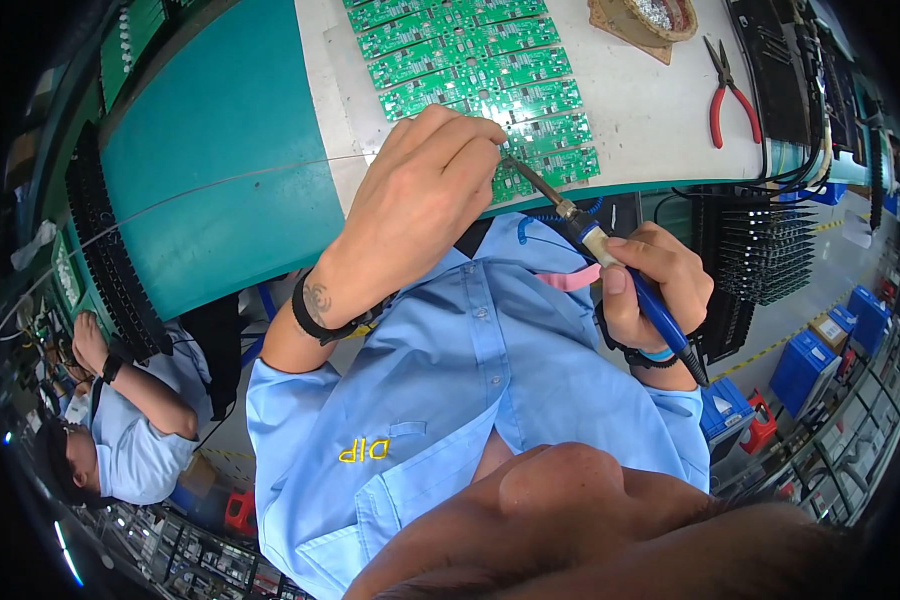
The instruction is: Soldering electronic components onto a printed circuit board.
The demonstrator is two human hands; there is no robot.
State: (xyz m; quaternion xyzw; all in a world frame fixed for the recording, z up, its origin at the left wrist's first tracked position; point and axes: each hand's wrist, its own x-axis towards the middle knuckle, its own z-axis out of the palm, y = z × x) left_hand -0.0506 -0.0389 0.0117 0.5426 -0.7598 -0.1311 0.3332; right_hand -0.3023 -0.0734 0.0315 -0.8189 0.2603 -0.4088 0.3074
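A panel of green circuit boards [475, 70], set in several rows, lies on the white part of the bench. My left hand [425, 190] rests over the panel's near left part, its fingers closed on a thin solder wire [260, 170] that trails off to the left. In my right hand [660, 280] is a blue-handled soldering iron [595, 240], gripped like a pen. The iron's tip points up and left to the near rows of boards, close beside my left fingertips. Those fingers partly hide the boards and the wire's end.
Red-handled pliers [735, 110] lie at the right, near a round container [665, 15] of small silvery bits. A green mat [220, 160] covers the left bench. Cables [800, 180] and a black rack [760, 250] stand right. Another person [140, 420] works at far left.
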